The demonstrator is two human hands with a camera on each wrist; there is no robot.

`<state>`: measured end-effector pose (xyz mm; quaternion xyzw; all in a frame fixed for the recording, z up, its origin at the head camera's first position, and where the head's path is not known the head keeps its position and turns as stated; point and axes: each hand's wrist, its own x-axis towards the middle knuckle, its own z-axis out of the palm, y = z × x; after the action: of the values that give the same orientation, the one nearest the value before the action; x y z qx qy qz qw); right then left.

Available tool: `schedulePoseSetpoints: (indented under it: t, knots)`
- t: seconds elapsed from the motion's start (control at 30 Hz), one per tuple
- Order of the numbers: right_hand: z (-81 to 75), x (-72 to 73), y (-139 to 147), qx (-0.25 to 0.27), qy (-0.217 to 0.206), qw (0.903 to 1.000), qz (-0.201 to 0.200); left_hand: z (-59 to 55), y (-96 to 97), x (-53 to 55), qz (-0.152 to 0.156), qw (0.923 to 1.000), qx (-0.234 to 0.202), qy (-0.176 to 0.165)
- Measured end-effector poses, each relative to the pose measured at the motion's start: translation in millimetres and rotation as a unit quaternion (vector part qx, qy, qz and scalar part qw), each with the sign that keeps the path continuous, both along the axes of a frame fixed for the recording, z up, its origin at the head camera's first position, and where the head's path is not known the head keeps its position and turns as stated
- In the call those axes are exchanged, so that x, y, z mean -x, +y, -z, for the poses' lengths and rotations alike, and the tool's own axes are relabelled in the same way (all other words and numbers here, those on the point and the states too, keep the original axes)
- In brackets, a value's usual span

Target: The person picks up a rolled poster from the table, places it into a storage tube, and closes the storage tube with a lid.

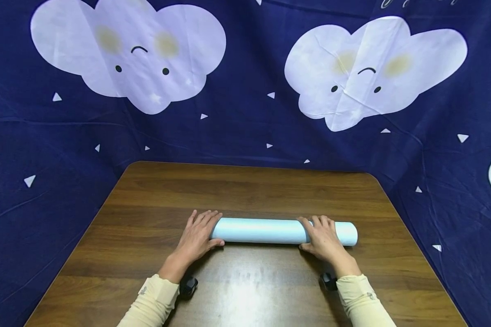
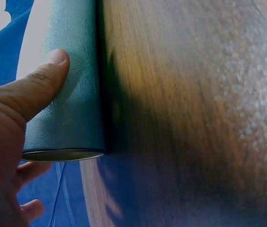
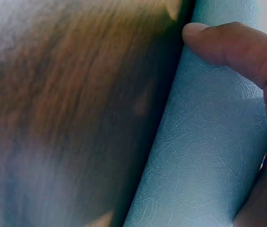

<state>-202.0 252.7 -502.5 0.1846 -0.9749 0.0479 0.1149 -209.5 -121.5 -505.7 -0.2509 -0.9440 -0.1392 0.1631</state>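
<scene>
A light blue roll [image 1: 262, 230] of leather-grained sheet, like a rolled-up desk mat, lies crosswise on the wooden table. My left hand [image 1: 196, 236] grips its left end, thumb on the near side and fingers over the top. In the left wrist view that thumb [image 2: 43, 85] presses the grained surface, and the roll's end rim shows below it. My right hand [image 1: 323, 238] holds the roll a little in from the right end. Its thumb [image 3: 233, 45] lies along the near side in the right wrist view; the other fingers are mostly hidden there.
The brown wooden table [image 1: 245, 190] has rounded far corners. Behind and beside it hangs a dark blue cloth [image 1: 249, 122] printed with white clouds and small triangles. A black device sits under each wrist, the left one [image 1: 188, 287] and the right one [image 1: 328, 281].
</scene>
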Motion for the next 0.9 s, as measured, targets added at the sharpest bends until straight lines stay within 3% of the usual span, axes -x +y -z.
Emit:
schedulePoseSetpoints:
  t: [0.43,0.9]
  knots:
    - [-4.0,-0.7,0.5,0.014,-0.02,0.9997,0.006,-2.3,1.1,-1.4,0.002,0.9996,-0.015,-0.023]
    - [-8.7,-2.0,3.7,0.04,-0.011,0.9991,-0.004,-4.1,2.7,-0.7,0.005,0.9996,-0.02,-0.017]
